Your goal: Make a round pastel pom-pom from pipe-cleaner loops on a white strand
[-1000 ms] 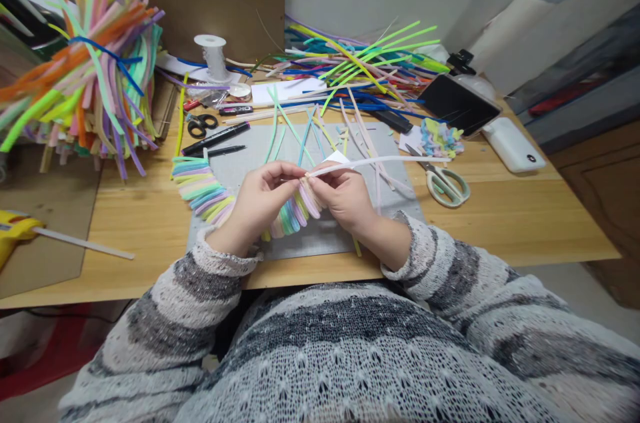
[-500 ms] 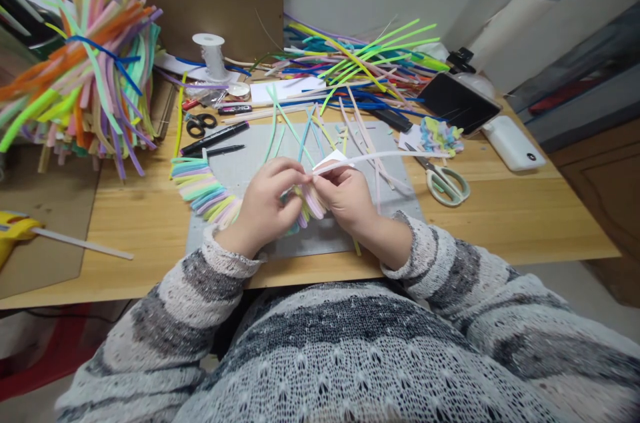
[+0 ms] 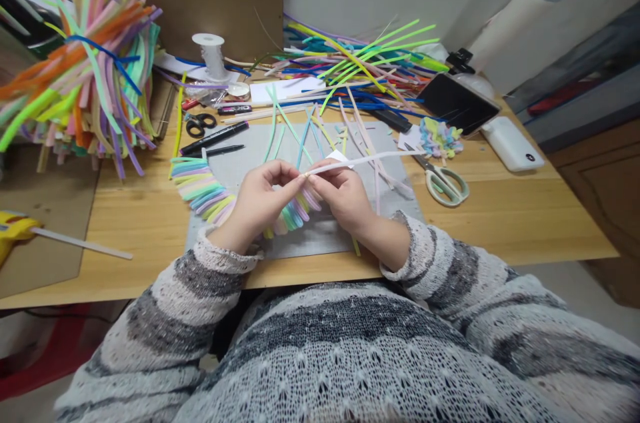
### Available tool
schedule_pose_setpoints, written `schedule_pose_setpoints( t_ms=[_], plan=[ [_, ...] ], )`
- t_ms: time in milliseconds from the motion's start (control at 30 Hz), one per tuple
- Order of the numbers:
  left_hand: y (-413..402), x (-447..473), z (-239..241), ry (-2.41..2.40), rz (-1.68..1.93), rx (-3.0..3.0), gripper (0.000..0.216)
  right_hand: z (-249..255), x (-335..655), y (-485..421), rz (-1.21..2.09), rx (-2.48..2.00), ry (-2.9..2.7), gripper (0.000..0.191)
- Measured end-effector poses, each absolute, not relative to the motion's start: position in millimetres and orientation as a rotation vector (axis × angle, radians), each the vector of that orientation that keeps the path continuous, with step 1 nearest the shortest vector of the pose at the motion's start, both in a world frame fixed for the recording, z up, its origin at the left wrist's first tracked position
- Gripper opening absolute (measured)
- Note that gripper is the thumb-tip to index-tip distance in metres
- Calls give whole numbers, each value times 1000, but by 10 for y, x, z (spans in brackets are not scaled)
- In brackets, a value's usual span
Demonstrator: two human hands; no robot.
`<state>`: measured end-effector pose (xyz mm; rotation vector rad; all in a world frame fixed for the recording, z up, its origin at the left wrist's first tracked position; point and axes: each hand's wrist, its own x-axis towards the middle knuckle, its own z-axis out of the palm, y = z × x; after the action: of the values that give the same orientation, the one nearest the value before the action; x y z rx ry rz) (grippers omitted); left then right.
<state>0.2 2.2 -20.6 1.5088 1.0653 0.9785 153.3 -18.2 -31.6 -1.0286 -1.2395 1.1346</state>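
Observation:
Between my hands is a pale white-lilac pipe cleaner (image 3: pixel 373 158), its free end stretching right toward the scissors. My right hand (image 3: pixel 347 196) pinches it between thumb and finger. My left hand (image 3: pixel 263 200) is closed too, its thumb and fingertip meeting at the pipe cleaner's near end. Beneath both hands curves a pastel pipe-cleaner fringe (image 3: pixel 203 190) of short looped pieces in yellow, blue, pink and green; my left hand covers its middle. Loose pink pipe cleaners (image 3: pixel 363 123) and mint ones (image 3: pixel 274 126) lie beyond my fingers on the grey cutting mat (image 3: pixel 330 236).
Green-handled scissors (image 3: pixel 447 185) lie right of the mat, near a phone (image 3: pixel 459 103) and a white device (image 3: pixel 514 143). Black-handled scissors (image 3: pixel 201 124) and markers (image 3: pixel 215 138) are at the left. Behind are a wire spool (image 3: pixel 210 53) and piled pipe cleaners (image 3: pixel 360 56). A yellow glue gun (image 3: pixel 15 230) sits far left.
My left fingers have shifted from curled over the fringe to a thumb-and-finger pinch slightly lower left. The pipe cleaner's free end has drawn left, and more of the fringe shows below.

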Motion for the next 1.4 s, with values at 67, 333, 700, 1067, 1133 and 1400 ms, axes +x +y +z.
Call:
schedule_pose_setpoints(
  t_ms=[67,333,700,1067,1133,1400],
  plan=[
    [13,-2,-193,1081,966,1568,20,-311,1535,-181,1136,-1022,-1242,27],
    [8,-7,-184,1066,966,1512,20,-305,1536,-181,1179,-1026,-1223,28],
    [-3,-10,-162,1053,929,1474,22,-326,1545,-185,1175,-958,-1206,25],
    [22,-24,-175,984,856,1442,23,-335,1580,-149,1185,-975,-1280,26],
    [31,-34,-188,989,867,1456,25,-350,1597,-125,1190,-968,-1315,27],
    [10,-32,-129,1091,894,1699,23,-336,1653,-119,1020,-1029,-1394,24]
  ],
)
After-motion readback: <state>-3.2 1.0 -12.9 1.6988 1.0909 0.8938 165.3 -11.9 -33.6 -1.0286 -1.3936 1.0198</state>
